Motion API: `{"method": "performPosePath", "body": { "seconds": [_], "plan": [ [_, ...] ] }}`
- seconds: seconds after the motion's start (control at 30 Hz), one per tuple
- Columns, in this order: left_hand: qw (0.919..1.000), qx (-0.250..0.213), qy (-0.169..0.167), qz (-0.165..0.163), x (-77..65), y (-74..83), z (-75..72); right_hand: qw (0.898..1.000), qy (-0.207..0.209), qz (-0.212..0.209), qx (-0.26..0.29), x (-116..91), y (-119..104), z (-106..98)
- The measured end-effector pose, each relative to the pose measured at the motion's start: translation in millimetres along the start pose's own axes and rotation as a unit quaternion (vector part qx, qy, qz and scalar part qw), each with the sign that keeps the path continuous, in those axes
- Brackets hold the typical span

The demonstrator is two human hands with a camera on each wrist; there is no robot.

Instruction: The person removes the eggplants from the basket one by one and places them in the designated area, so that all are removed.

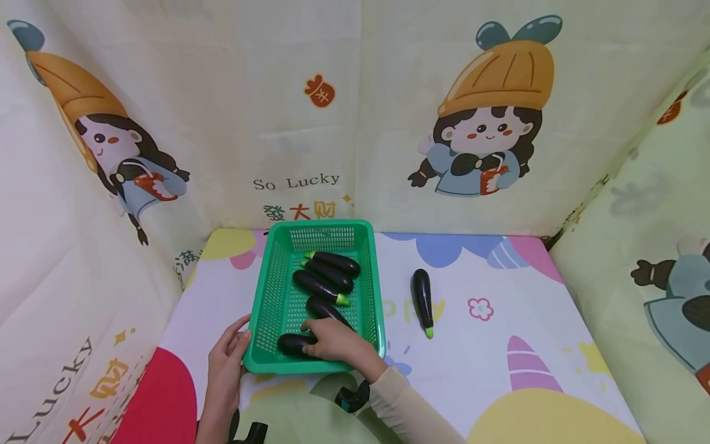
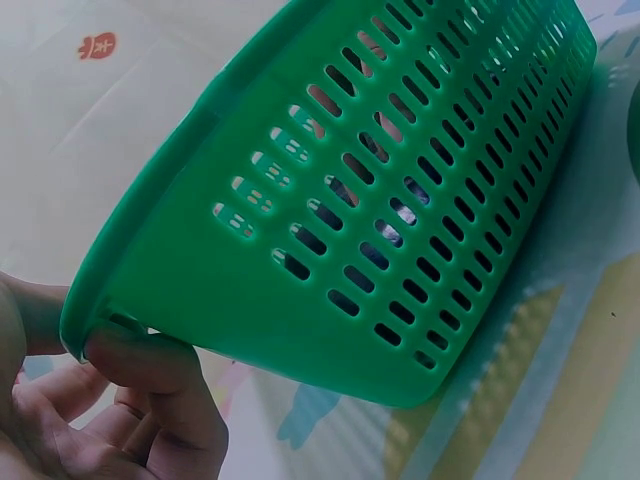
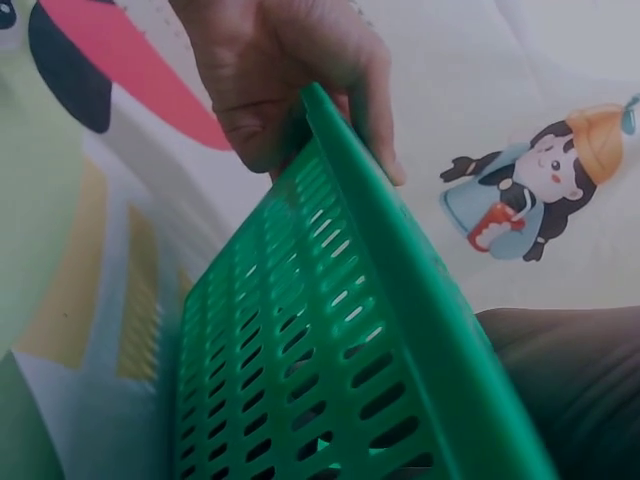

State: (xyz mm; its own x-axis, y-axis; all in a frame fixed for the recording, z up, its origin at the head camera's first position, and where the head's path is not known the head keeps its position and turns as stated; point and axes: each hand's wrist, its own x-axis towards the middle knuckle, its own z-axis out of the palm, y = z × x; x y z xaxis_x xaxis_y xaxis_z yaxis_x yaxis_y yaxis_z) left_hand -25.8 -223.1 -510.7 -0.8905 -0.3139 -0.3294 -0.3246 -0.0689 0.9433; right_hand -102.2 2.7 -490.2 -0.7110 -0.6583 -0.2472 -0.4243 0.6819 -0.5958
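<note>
A green plastic basket with slotted walls holds several dark purple eggplants with green stem ends. My left hand grips its rim at the near left corner; in the left wrist view the thumb lies against the rim. Reaching in over the near right side, my right hand holds the eggplant nearest the front, thumb and fingers about its right end. That end is hidden by the hand. In the right wrist view, the left hand shows at the basket's corner.
One more eggplant lies on the table to the right of the basket, its stem end toward me. A colourful printed cloth covers the table. Cream printed curtains hang behind and on both sides.
</note>
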Motion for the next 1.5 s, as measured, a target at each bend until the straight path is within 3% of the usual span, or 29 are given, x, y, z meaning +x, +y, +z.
{"method": "performPosePath", "body": {
  "seconds": [1.5],
  "plan": [
    [0.9999, -0.011, 0.006, 0.012, -0.1, -1.3, 1.1, 1.0, 0.008, 0.002, -0.026, 0.6, -0.3, 0.7]
  ]
}}
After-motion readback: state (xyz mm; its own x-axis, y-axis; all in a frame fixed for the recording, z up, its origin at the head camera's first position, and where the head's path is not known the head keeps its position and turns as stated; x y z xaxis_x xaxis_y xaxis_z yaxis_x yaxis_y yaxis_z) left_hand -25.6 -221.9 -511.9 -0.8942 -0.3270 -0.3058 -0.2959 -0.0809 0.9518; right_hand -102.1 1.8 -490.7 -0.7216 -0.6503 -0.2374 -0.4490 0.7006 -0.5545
